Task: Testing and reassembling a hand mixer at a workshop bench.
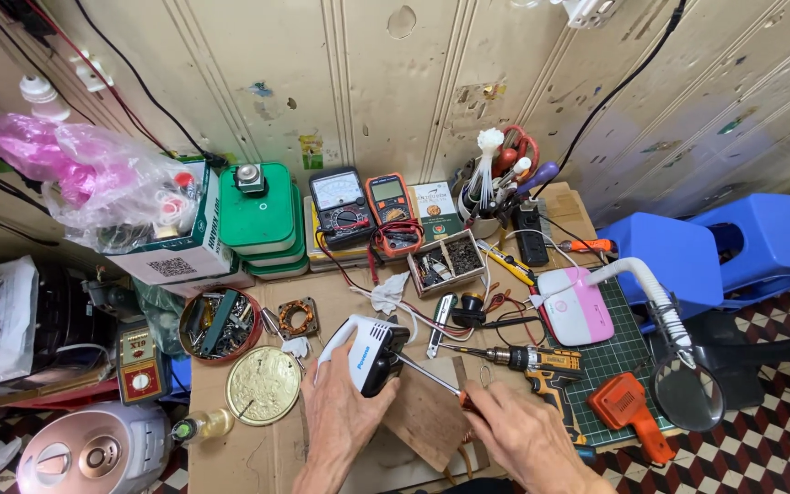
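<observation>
Down on the cardboard, left hand (340,407) wrapped round a white appliance (365,353), right hand (523,434) apparently pinching a screwdriver (431,377), its shaft slanting up-left, tip at the dark end.

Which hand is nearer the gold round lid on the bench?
Left. The left hand, holding the white device, sits just right of the gold lid. The right hand, gripping the screwdriver, is farther right, beyond the device.

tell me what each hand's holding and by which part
The left hand grips the white and black appliance around its body. The right hand holds a screwdriver by its handle, tip at the appliance.
</observation>
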